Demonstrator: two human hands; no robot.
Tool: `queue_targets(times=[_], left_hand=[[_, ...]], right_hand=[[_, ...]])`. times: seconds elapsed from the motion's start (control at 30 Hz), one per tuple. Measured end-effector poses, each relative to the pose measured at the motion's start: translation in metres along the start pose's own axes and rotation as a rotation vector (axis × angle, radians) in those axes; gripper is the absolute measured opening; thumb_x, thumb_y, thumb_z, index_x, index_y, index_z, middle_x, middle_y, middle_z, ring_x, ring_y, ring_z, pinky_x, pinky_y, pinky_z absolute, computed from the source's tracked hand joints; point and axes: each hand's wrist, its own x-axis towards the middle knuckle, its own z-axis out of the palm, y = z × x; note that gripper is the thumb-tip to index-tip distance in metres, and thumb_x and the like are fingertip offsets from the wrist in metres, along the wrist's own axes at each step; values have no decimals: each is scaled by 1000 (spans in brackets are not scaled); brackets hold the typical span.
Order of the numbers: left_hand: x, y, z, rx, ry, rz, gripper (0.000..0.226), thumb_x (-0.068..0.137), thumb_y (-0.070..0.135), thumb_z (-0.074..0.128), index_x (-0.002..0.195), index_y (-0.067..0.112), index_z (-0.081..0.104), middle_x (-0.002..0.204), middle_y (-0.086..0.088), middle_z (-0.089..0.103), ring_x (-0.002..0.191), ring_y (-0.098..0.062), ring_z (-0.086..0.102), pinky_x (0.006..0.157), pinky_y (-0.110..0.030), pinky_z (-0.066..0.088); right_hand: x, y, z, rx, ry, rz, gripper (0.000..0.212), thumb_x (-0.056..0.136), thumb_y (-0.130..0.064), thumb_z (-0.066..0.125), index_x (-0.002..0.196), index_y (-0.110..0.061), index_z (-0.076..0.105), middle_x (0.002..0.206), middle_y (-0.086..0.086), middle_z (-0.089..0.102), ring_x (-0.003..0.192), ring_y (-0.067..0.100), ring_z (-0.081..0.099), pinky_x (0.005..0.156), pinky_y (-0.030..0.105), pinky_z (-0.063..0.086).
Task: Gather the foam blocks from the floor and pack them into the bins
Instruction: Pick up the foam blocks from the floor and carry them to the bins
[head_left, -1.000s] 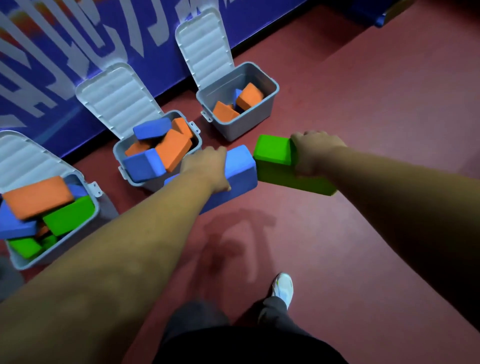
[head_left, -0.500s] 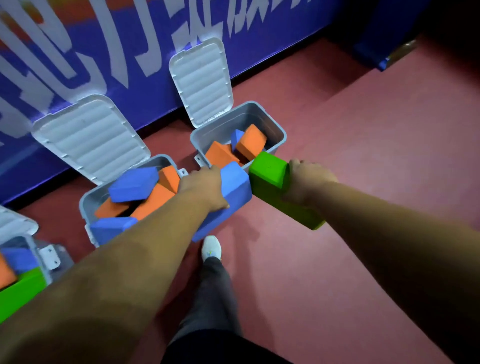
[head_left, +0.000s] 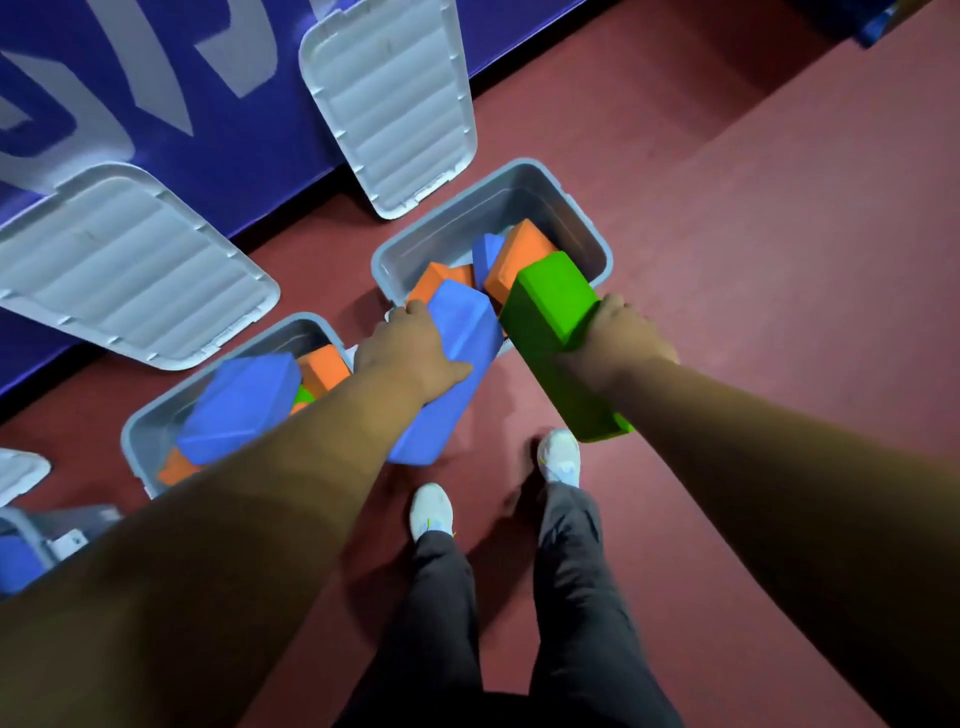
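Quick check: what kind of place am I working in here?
Probably an indoor play or sports hall: dark red floor, blue banner with big pale lettering, open grey bins holding foam blocks.

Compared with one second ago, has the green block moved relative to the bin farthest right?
Yes. The green block in the right hand has come closer to the rightmost bin; its far end now reaches over the near rim.

Grey bin (head_left: 493, 208), far half free
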Motion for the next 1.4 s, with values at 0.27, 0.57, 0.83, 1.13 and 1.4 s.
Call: queue_targets(times=[0.27, 0.57, 0.83, 1.13, 1.4], left_hand=[[101, 38, -1, 13, 95, -125, 92, 80, 58, 81, 141, 4, 39, 141, -16, 49, 127, -38, 55, 98, -48, 49], [157, 88, 48, -79, -71, -90, 62, 95, 41, 69, 139, 4, 44, 140, -19, 53, 126, -40, 57, 97, -46, 50], [122, 100, 41, 28, -219, -40, 46, 100, 40, 60, 129, 6, 51, 122, -18, 63, 107, -37, 61, 75, -36, 40], [80, 130, -92, 100, -100, 144, 52, 103, 44, 59, 137, 4, 54, 139, -19, 61, 129, -38, 57, 96, -38, 45], [-2, 184, -187, 325, 51, 488, 36, 101, 29, 58, 116, -3, 65, 123, -27, 67, 113, -41, 63, 78, -37, 42]], right_hand=[[136, -12, -32, 52, 31, -32, 88, 74, -60, 77, 135, -9, 39, 134, 17, 56, 125, 41, 56, 98, 49, 48], [196, -24, -35, -35, -117, -334, 35, 98, -31, 59, 121, -5, 58, 123, 20, 64, 114, 39, 59, 82, 37, 42], [188, 0, -43, -142, -246, -279, 35, 97, -37, 58, 108, -6, 70, 107, 16, 68, 106, 36, 63, 77, 32, 44], [110, -20, -128, -228, -29, -324, 22, 93, -32, 55, 93, -12, 64, 92, 13, 62, 83, 33, 52, 74, 34, 44], [-32, -3, -188, -217, 191, -148, 40, 98, -35, 55, 119, -6, 70, 120, 20, 68, 111, 38, 63, 84, 33, 49]])
